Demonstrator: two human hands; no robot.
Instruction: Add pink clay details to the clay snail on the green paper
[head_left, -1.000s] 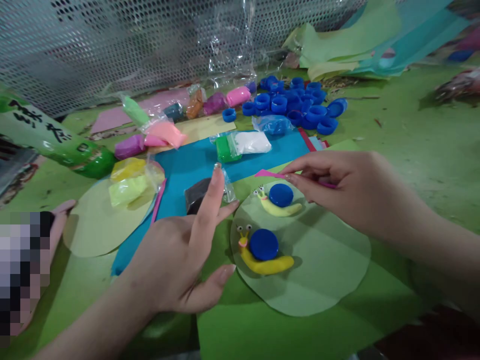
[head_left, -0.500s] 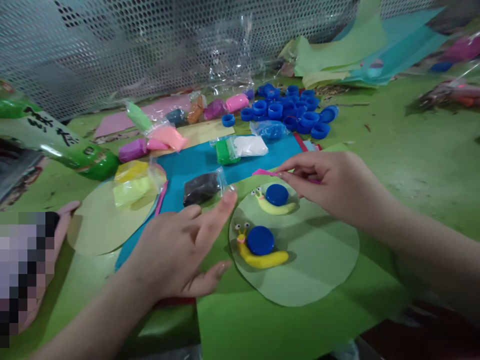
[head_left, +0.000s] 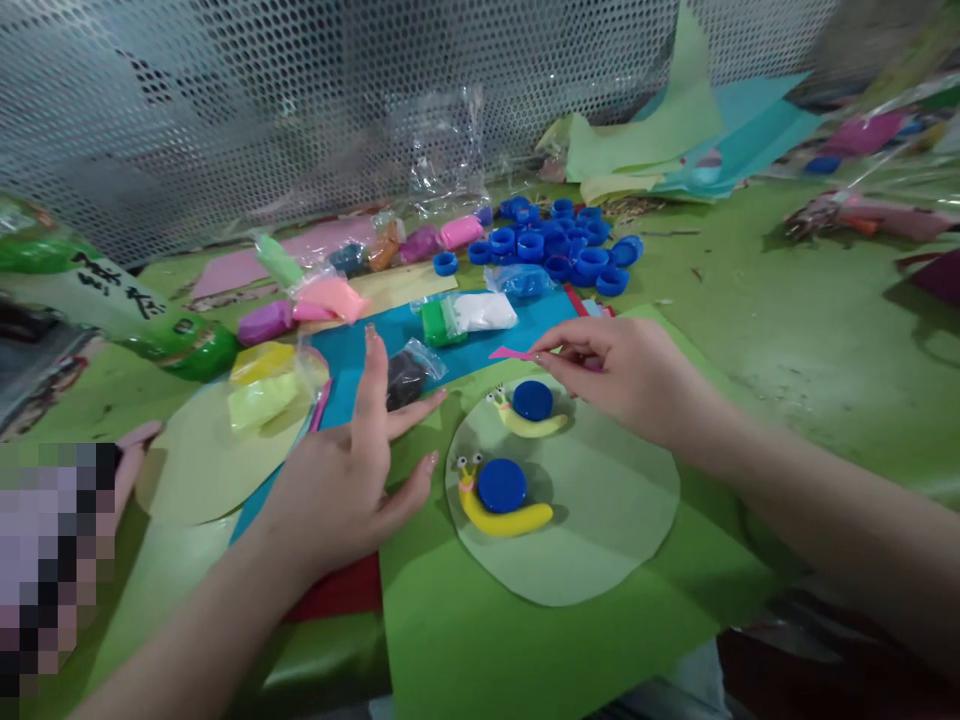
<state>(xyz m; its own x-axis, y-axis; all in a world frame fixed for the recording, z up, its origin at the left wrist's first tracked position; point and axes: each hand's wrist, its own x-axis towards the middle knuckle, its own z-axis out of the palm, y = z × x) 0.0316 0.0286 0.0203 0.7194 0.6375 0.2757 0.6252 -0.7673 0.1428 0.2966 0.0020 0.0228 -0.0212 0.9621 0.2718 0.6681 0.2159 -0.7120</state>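
Observation:
My right hand [head_left: 600, 375] pinches a small pink clay tool [head_left: 510, 354] with a flat pointed tip, just above the paper. Below it, on a pale green paper circle [head_left: 600, 520], lie two clay snails with googly eyes. The upper snail [head_left: 534, 424] is pale yellow and the lower snail [head_left: 502, 520] bright yellow; each has a blue bottle cap [head_left: 502, 486] as its shell. To the left of the circle my left hand [head_left: 360, 450] hovers empty with its fingers spread, partly covering a bag of black clay [head_left: 409, 378]. The circle rests on a green sheet [head_left: 450, 640].
Several blue caps [head_left: 551, 240] are heaped at the back. Bagged white clay [head_left: 486, 312] and green clay lie on a blue sheet [head_left: 337, 350]. A green bottle [head_left: 135, 300] lies at left beside yellow clay packets [head_left: 262, 385]. A perforated metal panel [head_left: 300, 110] stands behind.
My left hand has raised and spread its fingers, the index now pointing upward. My right hand still holds the pink tool. The whole view has shifted slightly.

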